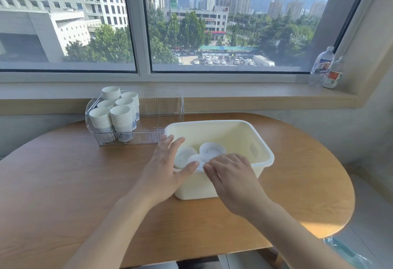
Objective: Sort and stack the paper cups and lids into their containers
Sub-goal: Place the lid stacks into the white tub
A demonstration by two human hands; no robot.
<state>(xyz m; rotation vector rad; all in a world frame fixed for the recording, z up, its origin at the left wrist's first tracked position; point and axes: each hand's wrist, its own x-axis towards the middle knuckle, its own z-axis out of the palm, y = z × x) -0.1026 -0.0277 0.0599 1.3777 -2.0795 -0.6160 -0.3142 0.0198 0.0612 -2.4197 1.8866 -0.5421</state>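
Observation:
A cream plastic tub [262, 151] stands in the middle of the wooden table and holds several white lids [212, 150] near its front left corner. My left hand [168, 162] hovers over the tub's front left rim with fingers straight and spread. My right hand [229, 173] reaches over the front rim, and its fingertips touch a lid [196, 161]; whether it holds that lid I cannot tell. Behind and to the left, a clear divided container [170, 107] holds several stacks of white paper cups [116, 115] in its left half.
The oval wooden table [74, 183] ends at a windowsill wall behind. Two plastic bottles [325, 66] stand on the sill at the far right. The clear container's right half has nothing in it. A blue-patterned object [344, 251] lies below the table's right edge.

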